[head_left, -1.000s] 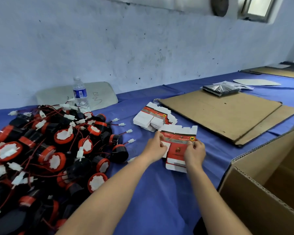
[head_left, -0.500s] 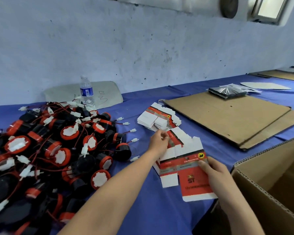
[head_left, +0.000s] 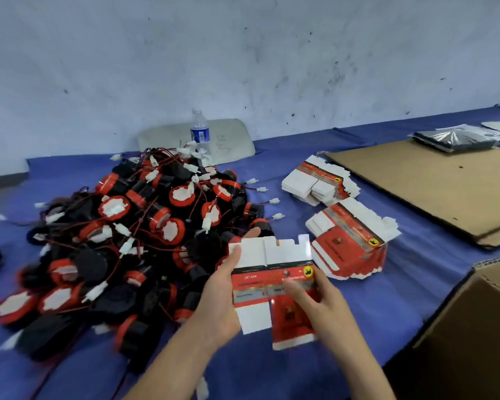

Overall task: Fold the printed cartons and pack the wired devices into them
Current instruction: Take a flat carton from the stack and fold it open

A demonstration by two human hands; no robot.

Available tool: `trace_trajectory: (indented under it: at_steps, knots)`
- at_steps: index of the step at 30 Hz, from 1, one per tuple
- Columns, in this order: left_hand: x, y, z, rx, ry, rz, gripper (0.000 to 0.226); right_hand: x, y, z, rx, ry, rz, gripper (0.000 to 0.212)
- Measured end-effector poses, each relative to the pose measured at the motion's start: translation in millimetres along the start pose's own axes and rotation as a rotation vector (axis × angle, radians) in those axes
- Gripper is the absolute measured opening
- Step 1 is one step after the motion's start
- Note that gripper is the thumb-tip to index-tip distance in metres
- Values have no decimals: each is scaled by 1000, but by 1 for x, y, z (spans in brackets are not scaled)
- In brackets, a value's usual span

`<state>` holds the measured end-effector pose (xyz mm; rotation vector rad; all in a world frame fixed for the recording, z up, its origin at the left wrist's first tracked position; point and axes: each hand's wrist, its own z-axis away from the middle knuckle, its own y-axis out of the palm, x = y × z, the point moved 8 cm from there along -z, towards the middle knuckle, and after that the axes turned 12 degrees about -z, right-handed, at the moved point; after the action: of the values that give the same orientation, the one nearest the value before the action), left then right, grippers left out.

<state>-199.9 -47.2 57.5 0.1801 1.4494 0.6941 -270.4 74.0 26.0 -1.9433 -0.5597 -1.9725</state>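
I hold one flat red and white printed carton (head_left: 272,272) above the blue table, near its front. My left hand (head_left: 223,295) grips its left edge, thumb on the printed face and fingers behind. My right hand (head_left: 321,298) holds its right side, thumb lying across the red print. A stack of flat cartons (head_left: 350,241) lies just right of it, and a second stack (head_left: 315,183) lies farther back. A big pile of black and red wired devices (head_left: 133,235) with white plugs fills the table's left half.
An open brown cardboard box (head_left: 474,327) stands at the front right. Flat cardboard sheets (head_left: 433,180) lie at the back right with a dark plastic bag (head_left: 453,140) on them. A water bottle (head_left: 200,134) stands by the wall before a grey board (head_left: 234,137).
I have lifted one carton off the stack and brought it toward me and left, and both hands now hold it. The view has swung left over the device pile.
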Motion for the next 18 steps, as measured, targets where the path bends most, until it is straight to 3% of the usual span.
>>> trace_trajectory:
  at_steps: [4, 7, 12, 18]
  knots:
    - [-8, -18, 28, -64, 41, -57, 42, 7, 36, 13, 96, 6, -98, 55]
    - [-17, -32, 36, -110, 111, -138, 46, 8, 45, 23, 137, 5, -163, 49]
    - [-25, -46, 44, -200, 201, -293, 42, 23, 51, 36, 195, -63, -178, 61]
    - [-15, -48, 56, -164, 96, -390, 27, 13, 60, 42, 161, -30, -240, 43]
